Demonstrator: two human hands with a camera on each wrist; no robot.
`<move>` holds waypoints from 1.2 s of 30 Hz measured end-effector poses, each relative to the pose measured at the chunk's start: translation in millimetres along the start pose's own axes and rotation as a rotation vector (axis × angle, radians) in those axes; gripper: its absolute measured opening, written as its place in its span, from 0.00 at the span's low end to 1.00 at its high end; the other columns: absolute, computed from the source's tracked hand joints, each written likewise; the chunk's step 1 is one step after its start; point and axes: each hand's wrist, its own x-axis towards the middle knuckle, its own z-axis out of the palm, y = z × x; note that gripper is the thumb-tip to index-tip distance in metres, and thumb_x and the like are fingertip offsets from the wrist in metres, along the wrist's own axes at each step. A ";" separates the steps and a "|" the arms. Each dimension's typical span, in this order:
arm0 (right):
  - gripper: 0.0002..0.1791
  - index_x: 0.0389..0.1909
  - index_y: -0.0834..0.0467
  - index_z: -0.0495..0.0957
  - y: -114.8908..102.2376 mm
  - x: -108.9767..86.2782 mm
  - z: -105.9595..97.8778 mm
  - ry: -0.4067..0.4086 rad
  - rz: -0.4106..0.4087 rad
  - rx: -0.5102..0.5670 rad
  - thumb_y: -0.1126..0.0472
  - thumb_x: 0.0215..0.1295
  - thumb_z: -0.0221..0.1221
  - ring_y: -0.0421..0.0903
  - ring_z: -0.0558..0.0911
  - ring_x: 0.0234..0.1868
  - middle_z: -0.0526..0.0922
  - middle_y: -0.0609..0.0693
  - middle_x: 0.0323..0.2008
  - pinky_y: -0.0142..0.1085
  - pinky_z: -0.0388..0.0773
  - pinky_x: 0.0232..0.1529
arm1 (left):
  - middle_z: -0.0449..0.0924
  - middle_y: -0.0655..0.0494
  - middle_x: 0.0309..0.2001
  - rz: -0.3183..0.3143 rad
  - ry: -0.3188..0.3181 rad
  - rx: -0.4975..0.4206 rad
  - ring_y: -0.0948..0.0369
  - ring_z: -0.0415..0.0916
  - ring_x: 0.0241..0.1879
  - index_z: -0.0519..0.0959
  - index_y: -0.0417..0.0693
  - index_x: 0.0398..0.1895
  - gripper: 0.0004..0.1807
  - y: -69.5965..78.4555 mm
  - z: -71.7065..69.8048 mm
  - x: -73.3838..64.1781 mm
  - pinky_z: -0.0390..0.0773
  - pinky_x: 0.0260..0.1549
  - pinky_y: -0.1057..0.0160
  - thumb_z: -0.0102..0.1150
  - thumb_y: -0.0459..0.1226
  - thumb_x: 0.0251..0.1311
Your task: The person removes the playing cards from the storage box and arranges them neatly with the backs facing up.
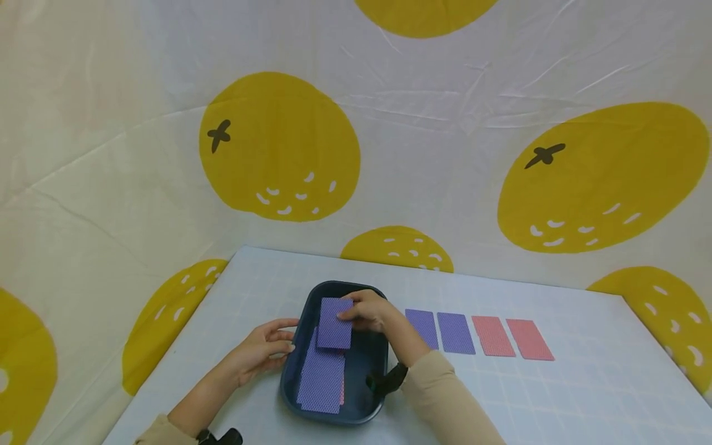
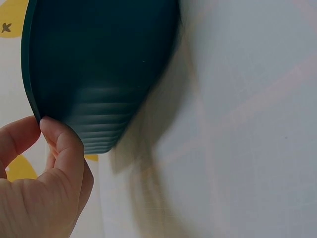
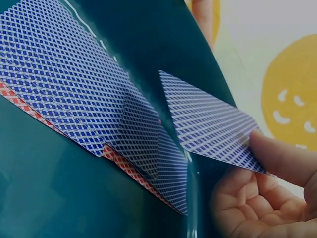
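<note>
A dark teal tray [image 1: 364,395] sits on the table with playing cards inside. My left hand [image 1: 264,351] pinches the tray's left rim; in the left wrist view its fingertips meet at the edge. Between thumb and fingers, my right hand [image 1: 367,310] holds a blue-backed playing card [image 1: 334,324] by its right side, raised over the tray's far part. In the right wrist view this card [image 3: 208,124] tilts above the others. Below it lie overlapping blue-backed cards [image 1: 321,383], with edges of red-backed cards [image 3: 131,171] showing beneath. The card faces are hidden.
On the white table [image 1: 473,402], right of the tray, a row holds two blue-backed cards [image 1: 456,334] and two red-backed cards [image 1: 493,337], laid apart. A pale cloth with yellow fruit shapes [image 1: 280,145] hangs behind the table's far edge.
</note>
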 end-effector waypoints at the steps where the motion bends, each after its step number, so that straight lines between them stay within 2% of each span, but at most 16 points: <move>1: 0.20 0.51 0.73 0.72 -0.5 -1.0 -0.3 -0.001 -0.002 0.016 0.77 0.55 0.59 0.47 0.79 0.35 0.79 0.56 0.36 0.42 0.78 0.41 | 0.72 0.49 0.43 0.000 0.000 0.000 0.63 0.73 0.36 0.57 0.33 0.66 0.34 0.0 0.4 -0.5 0.75 0.32 0.68 0.56 0.28 0.57; 7: 0.19 0.51 0.74 0.71 -5.6 -8.4 -3.2 0.018 -0.012 0.059 0.76 0.57 0.58 0.45 0.79 0.34 0.79 0.54 0.34 0.38 0.78 0.38 | 0.71 0.49 0.43 0.003 0.001 -0.004 0.62 0.72 0.36 0.57 0.33 0.66 0.34 0.0 1.1 -2.8 0.75 0.33 0.67 0.56 0.28 0.57; 13: 0.13 0.44 0.73 0.72 -8.1 -13.4 -7.3 0.027 -0.013 0.135 0.76 0.57 0.57 0.43 0.79 0.32 0.79 0.53 0.32 0.34 0.77 0.35 | 0.71 0.49 0.43 0.001 0.001 -0.011 0.63 0.72 0.36 0.56 0.33 0.66 0.34 -0.4 0.4 -3.5 0.75 0.33 0.68 0.56 0.28 0.57; 17: 0.12 0.44 0.72 0.73 -8.3 -18.0 -11.8 0.022 -0.023 0.125 0.73 0.58 0.58 0.43 0.79 0.31 0.79 0.54 0.32 0.33 0.77 0.34 | 0.71 0.49 0.43 0.000 0.000 -0.010 0.63 0.72 0.36 0.56 0.33 0.67 0.34 -0.6 0.7 -3.4 0.75 0.33 0.67 0.56 0.28 0.57; 25: 0.16 0.48 0.73 0.71 -11.5 -28.2 -23.0 0.026 -0.021 0.079 0.68 0.62 0.58 0.43 0.78 0.31 0.79 0.54 0.33 0.31 0.76 0.33 | 0.72 0.49 0.43 0.004 -0.003 -0.010 0.63 0.72 0.36 0.55 0.34 0.67 0.34 -0.1 -0.3 -2.3 0.75 0.32 0.68 0.56 0.28 0.57; 36: 0.14 0.48 0.70 0.73 -8.3 -47.8 -43.0 0.031 -0.019 0.104 0.66 0.64 0.56 0.44 0.79 0.34 0.81 0.51 0.34 0.34 0.78 0.38 | 0.71 0.51 0.42 0.001 -0.009 -0.015 0.64 0.72 0.35 0.56 0.33 0.67 0.34 0.8 1.1 -2.8 0.75 0.32 0.69 0.56 0.27 0.56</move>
